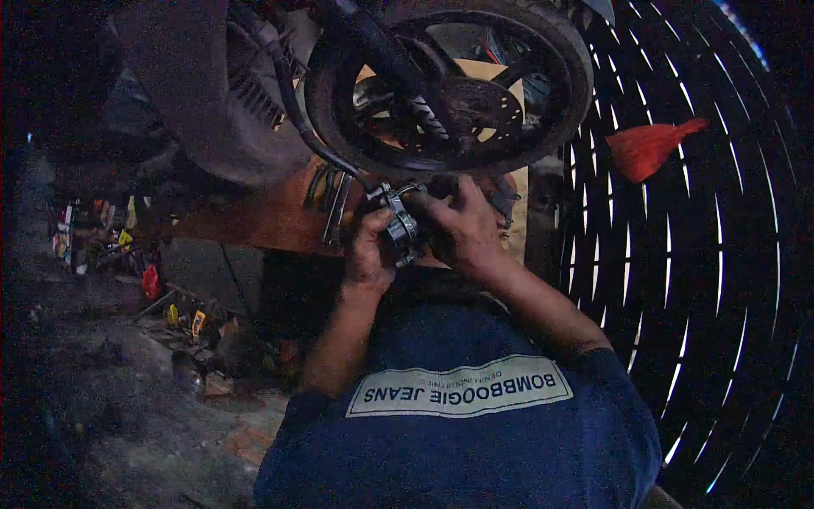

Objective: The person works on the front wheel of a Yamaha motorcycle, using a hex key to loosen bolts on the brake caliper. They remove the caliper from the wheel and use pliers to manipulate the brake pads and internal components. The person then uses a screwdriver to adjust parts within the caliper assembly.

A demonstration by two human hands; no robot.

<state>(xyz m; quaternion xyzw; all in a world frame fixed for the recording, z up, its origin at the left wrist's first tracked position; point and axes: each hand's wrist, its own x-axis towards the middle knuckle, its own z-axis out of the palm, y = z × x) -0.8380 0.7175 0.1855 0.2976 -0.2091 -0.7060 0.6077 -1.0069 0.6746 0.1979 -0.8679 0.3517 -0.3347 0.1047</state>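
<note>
A silver brake caliper (400, 227) hangs at the end of a black hose, below the motorcycle's front wheel (448, 155). My left hand (369, 250) is closed around its left side, the thumb lying over the metal. On the right, my right hand (471, 231) has its fingers bent against the caliper's other side; their tips are partly hidden in shadow. The wheel carries a dark brake disc (485, 106) with holes, next to the fork leg (381, 55). Several long-handled tools (337, 204) lie just left of the caliper.
A brown wooden bench (263, 212) runs under the wheel. To the left is the motorcycle's dark bodywork (203, 102). A slatted surface (678, 254) with light gaps fills the right, with a red funnel-shaped thing (649, 148) against it. Assorted items (199, 327) clutter the lower left.
</note>
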